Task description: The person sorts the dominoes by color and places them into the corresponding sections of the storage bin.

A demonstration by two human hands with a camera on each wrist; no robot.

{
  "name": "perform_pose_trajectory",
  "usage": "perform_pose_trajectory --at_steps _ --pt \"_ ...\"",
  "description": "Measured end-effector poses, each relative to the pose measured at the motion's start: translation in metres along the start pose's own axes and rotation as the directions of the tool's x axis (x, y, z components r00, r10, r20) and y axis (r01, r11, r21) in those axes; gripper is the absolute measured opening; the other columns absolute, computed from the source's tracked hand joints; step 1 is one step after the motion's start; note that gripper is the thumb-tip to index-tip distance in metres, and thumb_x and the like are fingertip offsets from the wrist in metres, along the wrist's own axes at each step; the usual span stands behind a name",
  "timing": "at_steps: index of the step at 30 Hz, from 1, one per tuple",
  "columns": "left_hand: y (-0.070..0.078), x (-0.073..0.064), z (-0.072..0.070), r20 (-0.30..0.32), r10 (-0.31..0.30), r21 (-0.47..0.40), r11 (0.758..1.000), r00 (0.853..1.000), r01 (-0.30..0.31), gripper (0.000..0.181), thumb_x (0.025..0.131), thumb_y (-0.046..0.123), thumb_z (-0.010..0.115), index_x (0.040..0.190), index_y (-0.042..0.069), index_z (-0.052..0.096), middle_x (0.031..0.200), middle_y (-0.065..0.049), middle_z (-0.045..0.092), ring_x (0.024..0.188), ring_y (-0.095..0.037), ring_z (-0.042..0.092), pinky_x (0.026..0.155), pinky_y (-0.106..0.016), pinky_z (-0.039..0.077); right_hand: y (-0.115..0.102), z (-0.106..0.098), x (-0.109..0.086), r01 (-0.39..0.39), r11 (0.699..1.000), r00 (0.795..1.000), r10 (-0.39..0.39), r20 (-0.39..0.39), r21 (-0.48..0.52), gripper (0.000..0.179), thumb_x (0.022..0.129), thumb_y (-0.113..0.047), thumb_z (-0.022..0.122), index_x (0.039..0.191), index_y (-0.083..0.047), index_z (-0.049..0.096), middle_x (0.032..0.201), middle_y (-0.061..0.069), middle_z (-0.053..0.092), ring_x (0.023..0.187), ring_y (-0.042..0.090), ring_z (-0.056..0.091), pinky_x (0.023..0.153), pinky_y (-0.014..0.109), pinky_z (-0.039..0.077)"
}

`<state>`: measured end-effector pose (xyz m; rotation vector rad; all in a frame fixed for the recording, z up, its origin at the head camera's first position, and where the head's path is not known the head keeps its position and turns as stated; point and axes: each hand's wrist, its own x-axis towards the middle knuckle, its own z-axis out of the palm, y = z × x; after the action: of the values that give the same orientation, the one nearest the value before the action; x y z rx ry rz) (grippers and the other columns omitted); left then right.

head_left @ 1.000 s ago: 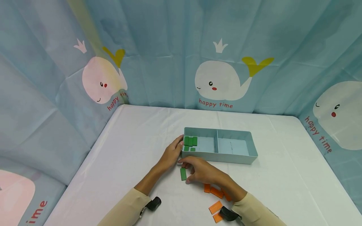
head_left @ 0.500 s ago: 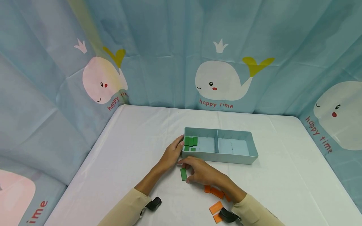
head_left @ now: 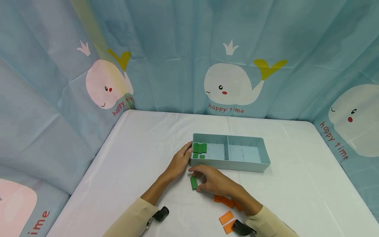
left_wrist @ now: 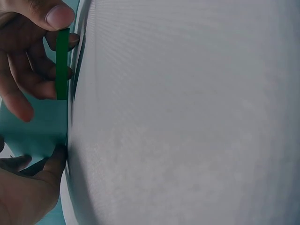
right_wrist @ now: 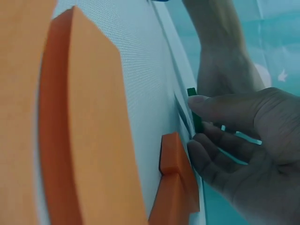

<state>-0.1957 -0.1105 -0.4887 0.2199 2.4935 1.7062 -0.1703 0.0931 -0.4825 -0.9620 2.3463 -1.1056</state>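
In the head view, my right hand (head_left: 217, 181) is in front of a pale blue box with two compartments (head_left: 228, 164). Its thumb and fingers pinch a green tile (head_left: 193, 183) by its ends. The left wrist view shows this green tile (left_wrist: 62, 65) edge-on between thumb and fingertips. My left hand (head_left: 178, 162) rests against the box's left end, fingers extended along the outer wall and thumb near the rim. Several green tiles (head_left: 199, 148) lie in the left compartment. From the right wrist, the tile (right_wrist: 195, 110) shows partly hidden behind the thumb.
Several orange tiles (head_left: 226, 202) lie on the white cloth (head_left: 142, 141) beneath my right forearm, with more orange tiles (head_left: 226, 217) nearer me. A blue curtain with whale prints (head_left: 168, 85) stands behind and beside the table.
My right hand has shifted slightly right, and the green tile has moved and tilted a little with it. My left hand and the box look unmoved.
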Motion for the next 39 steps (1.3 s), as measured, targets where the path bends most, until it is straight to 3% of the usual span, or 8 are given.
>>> perform_pose_trajectory --at_steps 6,18,39 --pt "-0.001 0.0 0.0 -0.008 0.007 -0.001 1.0 1.0 -0.007 0.057 0.117 0.037 0.039 0.166 0.009 0.036 0.169 -0.009 0.041 0.159 -0.03 0.031 0.13 -0.054 0.025 -0.003 -0.006 -0.008 -0.025 0.997 0.999 0.027 -0.018 0.074 0.066 0.088 -0.001 0.085 0.149 -0.009 0.06 0.126 0.0 0.068 0.112 0.018 0.065 0.091 0.031 0.061" --pt "-0.001 0.001 0.0 -0.004 0.014 -0.008 1.0 1.0 -0.014 0.056 0.117 0.035 0.039 0.166 0.007 0.035 0.169 -0.011 0.041 0.159 -0.03 0.031 0.131 -0.052 0.025 -0.003 -0.016 -0.019 -0.007 0.995 0.995 0.016 -0.097 0.095 0.065 0.089 -0.001 0.083 0.149 -0.008 0.059 0.127 -0.002 0.069 0.114 0.019 0.066 0.096 0.038 0.06" --pt "-0.004 0.001 0.001 -0.005 0.02 -0.006 1.0 1.0 -0.02 0.058 0.117 0.037 0.039 0.166 0.007 0.034 0.169 -0.011 0.039 0.16 -0.031 0.03 0.13 -0.054 0.025 -0.007 -0.036 -0.032 0.046 0.992 0.977 -0.02 -0.21 0.119 0.064 0.092 -0.006 0.083 0.151 -0.01 0.057 0.129 0.001 0.069 0.114 0.024 0.068 0.095 0.033 0.061"
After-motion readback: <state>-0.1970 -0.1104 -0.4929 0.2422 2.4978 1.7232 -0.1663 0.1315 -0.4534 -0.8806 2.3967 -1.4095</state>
